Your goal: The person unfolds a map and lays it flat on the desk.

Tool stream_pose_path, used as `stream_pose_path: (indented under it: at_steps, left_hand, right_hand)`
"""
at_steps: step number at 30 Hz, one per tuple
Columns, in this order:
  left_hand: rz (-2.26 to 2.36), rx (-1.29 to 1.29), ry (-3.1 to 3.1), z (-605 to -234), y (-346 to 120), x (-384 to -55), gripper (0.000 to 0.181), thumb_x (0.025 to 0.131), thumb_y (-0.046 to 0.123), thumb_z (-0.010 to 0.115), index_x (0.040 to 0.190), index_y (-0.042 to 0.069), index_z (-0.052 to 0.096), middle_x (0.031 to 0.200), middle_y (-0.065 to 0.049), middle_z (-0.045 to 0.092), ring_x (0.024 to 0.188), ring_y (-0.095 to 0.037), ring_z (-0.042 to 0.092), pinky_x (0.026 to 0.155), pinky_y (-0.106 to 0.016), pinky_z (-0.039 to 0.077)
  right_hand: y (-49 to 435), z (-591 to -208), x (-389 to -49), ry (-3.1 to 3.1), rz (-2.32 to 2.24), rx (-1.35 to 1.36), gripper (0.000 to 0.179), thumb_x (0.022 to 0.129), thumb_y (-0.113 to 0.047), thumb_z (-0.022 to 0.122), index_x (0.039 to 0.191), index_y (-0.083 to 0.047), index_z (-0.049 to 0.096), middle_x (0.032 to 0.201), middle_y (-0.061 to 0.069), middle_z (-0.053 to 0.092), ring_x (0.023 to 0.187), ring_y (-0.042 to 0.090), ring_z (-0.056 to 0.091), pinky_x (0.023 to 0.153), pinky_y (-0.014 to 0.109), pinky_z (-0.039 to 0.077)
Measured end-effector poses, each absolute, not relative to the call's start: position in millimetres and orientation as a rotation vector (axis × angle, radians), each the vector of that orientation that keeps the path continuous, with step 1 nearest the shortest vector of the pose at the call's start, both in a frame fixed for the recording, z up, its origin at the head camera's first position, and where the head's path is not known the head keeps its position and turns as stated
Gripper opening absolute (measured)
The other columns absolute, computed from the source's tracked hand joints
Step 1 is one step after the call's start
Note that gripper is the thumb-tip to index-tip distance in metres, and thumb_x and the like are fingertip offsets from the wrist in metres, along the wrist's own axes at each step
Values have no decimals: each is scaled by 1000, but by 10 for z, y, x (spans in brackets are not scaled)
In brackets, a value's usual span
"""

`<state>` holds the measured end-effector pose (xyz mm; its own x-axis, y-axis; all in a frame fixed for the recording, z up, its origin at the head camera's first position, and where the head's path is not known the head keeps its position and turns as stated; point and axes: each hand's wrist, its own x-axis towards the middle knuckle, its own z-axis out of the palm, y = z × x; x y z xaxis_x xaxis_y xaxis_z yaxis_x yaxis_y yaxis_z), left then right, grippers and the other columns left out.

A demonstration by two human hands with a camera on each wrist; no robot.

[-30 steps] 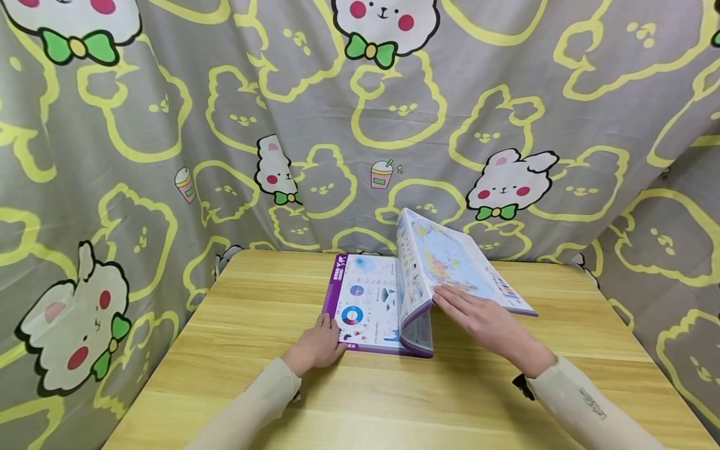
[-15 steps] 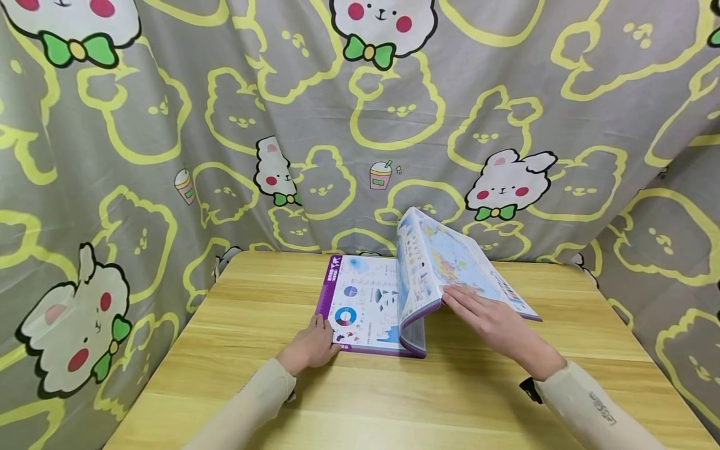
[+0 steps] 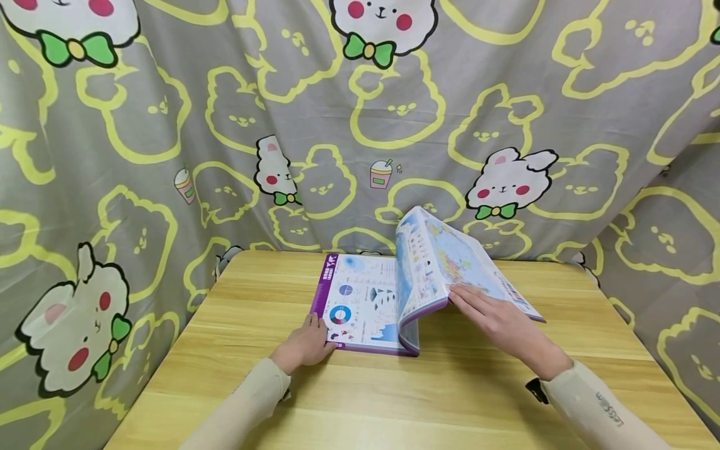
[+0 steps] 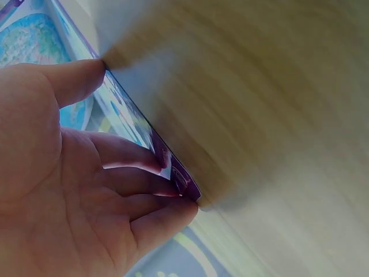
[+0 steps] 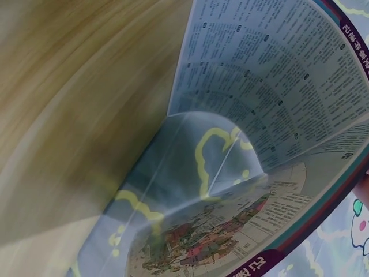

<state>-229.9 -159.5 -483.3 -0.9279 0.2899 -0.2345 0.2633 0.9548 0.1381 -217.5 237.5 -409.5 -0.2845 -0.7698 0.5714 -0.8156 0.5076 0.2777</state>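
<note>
A folded map sheet [image 3: 360,294] with purple borders lies partly flat on the wooden table, charts facing up. Its right part rises in a bent fold, with a world map on the slanting panel [image 3: 461,250]. My left hand [image 3: 304,344] rests at the sheet's near left corner; in the left wrist view, thumb and fairly straight fingers touch its edge. My right hand [image 3: 489,319] lies with straight fingers against the near edge of the raised panel, its thumb hidden. The right wrist view looks into the curved fold, where a text panel [image 5: 248,75] shows.
Behind the table [image 3: 225,387] hangs a grey curtain [image 3: 315,125] with yellow outlines and white cartoon animals; the raised fold stands close to it. More curtain runs along the left and right sides.
My left hand and the flat part of the map sheet have slid left. My right hand has moved slightly right, and the raised fold leans a little further that way.
</note>
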Motion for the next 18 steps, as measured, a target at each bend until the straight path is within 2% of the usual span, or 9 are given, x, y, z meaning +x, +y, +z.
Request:
stream_pose_path:
  at_steps: [4,8,12,16,18]
  left_hand:
    - [156,422,2851,-4827,-1618,-2306,71,96,40,51,135,-17,36,144,-36,25,135,-46,23,105,-53,31]
    - [163,424,2844,-4820,-1633,-2310,72,95,40,53,135,-17,36,144,-37,25,135,-46,23,104,-54,32]
    - [179,419,2834,-4803,-1638,-2310,73,95,40,54,136,-17,35,144,-37,24,135,-46,22,105,-53,32]
    - [179,425,2830,-4791,-1639,-2307,73,95,39,54,136,-18,35,144,-37,24,136,-46,22,105,-52,32]
    - [184,429,2831,-4787,-1640,-2306,72,95,39,54,135,-18,35,144,-38,24,136,-46,22,105,-52,32]
  right_hand:
    - [2412,-4106,-2172,-2095,92,1289,49,106,-15,15,131,4,52,134,18,51,119,31,53,81,43,52]
    - [2446,-4125,-2179,-2085,113,1292,48,106,-16,17,131,5,52,133,18,52,118,31,53,80,43,52]
    - [2480,-4142,-2179,-2080,132,1281,48,106,-18,18,131,4,52,133,18,52,119,30,52,93,36,46]
    - [2511,-4161,-2179,-2046,164,1271,46,106,-17,19,130,5,53,133,17,53,116,29,55,107,25,29]
    - [2523,-4166,-2178,-2027,179,1267,46,106,-16,20,128,5,54,132,17,54,114,29,56,105,27,34]
